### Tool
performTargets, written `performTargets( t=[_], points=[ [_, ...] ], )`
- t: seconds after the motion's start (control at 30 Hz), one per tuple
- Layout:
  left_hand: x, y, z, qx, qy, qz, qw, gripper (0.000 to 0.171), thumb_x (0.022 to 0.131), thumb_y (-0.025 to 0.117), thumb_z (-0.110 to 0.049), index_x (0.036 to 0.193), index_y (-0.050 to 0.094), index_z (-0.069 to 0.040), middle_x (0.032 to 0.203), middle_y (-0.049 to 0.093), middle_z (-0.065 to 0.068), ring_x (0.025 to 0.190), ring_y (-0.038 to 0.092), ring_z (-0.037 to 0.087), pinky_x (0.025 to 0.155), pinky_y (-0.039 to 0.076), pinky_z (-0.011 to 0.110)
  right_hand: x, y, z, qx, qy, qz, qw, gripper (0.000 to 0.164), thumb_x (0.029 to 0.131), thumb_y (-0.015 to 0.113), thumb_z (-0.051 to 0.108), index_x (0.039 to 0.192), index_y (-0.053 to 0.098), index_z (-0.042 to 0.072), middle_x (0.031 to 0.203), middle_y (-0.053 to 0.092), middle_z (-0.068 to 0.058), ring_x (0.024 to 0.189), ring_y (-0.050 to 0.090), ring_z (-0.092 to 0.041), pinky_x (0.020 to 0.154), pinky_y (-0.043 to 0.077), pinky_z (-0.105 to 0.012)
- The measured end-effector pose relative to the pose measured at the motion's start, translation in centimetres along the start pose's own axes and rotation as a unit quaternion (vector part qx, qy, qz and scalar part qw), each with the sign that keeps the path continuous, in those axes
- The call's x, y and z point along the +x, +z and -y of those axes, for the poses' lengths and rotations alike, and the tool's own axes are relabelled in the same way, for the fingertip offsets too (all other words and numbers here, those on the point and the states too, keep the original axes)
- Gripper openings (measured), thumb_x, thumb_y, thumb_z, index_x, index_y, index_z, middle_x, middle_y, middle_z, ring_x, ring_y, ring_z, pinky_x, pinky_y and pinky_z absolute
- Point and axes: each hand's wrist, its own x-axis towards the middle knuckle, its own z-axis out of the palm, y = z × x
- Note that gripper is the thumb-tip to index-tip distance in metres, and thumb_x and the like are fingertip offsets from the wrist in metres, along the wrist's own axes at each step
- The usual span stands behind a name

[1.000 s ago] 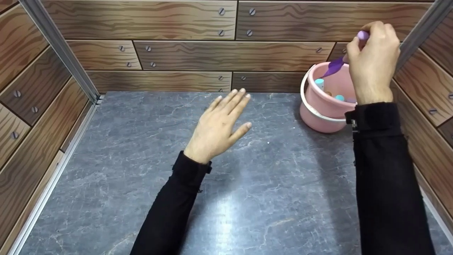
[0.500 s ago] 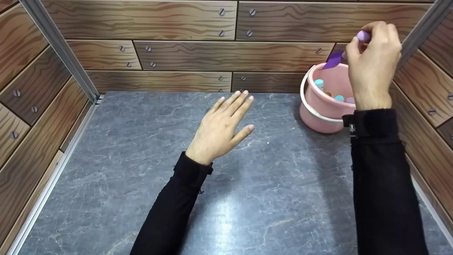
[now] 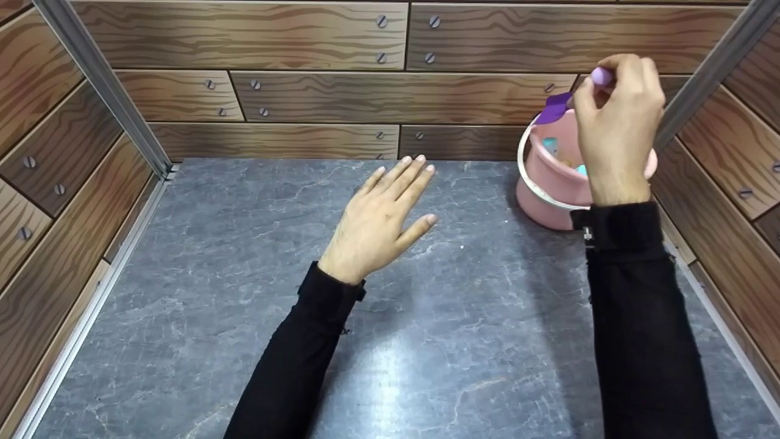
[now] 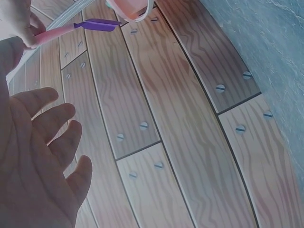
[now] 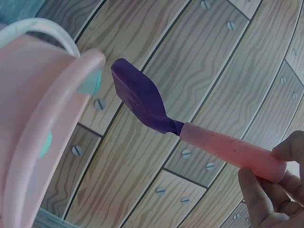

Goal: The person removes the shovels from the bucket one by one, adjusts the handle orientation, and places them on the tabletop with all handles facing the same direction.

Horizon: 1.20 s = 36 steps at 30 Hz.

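Note:
My right hand [image 3: 624, 122] grips a small trowel by its pink handle [image 5: 232, 149], near the handle's end. The trowel's purple blade [image 5: 140, 97] points left and hangs over the far left rim of a pink bucket [image 3: 551, 210] in the head view. The bucket's white carrying handle [image 3: 529, 177] is down against its side. Inside it lie several pieces, among them one with a turquoise end [image 3: 550, 145]; my right hand hides part of the opening. My left hand [image 3: 378, 222] is held palm down over the grey surface, fingers straight and holding nothing.
The grey marbled surface [image 3: 244, 305] is bounded by wood-patterned walls [image 3: 304, 94] at the back and both sides. Metal corner posts [image 3: 103, 85] stand at the back left and back right. The bucket sits near the back right corner.
My right hand has moved left and a little nearer, and the trowel has lifted out over the bucket's left rim. My left hand has hardly shifted.

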Motion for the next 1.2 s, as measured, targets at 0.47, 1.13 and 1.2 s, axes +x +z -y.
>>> performTargets(
  t=[0.47, 1.13, 1.2],
  points=[
    [-0.1, -0.2, 0.1, 0.005, -0.003, -0.002, 1.0, 0.077, 0.125, 0.044, -0.06, 0.189, 0.028, -0.019, 0.197, 0.028, 0.003, 0.184, 0.028, 0.023, 0.155, 0.021, 0.051, -2.5, 1.4, 0.9, 0.082, -0.023, -0.014, 0.996, 0.025, 0.107, 0.07, 0.004, 0.127, 0.08, -0.008, 0.104, 0.048, 0.025, 0.104, 0.059, 0.004, 0.104, 0.065, -0.013],
    [-0.1, -0.3, 0.6, -0.004, -0.011, -0.003, 0.9999, 0.077, 0.125, 0.047, -0.058, 0.189, 0.028, -0.02, 0.198, 0.026, 0.002, 0.185, 0.026, 0.023, 0.155, 0.021, 0.052, -5.4, 2.8, 2.2, 0.16, -0.027, -0.023, 0.986, 0.023, 0.107, 0.072, 0.007, 0.127, 0.081, -0.002, 0.118, 0.075, 0.0, 0.114, 0.064, 0.004, 0.11, 0.067, -0.022],
    [-0.1, -0.3, 0.6, -0.003, -0.012, -0.004, 0.9999, 0.077, 0.125, 0.046, -0.059, 0.189, 0.028, -0.02, 0.198, 0.026, 0.002, 0.185, 0.026, 0.023, 0.155, 0.021, 0.052, -5.7, 3.0, 2.3, 0.163, -0.036, -0.022, 0.986, 0.024, 0.108, 0.072, 0.007, 0.127, 0.08, -0.003, 0.122, 0.077, -0.007, 0.117, 0.065, 0.002, 0.111, 0.067, -0.023]
  ],
)
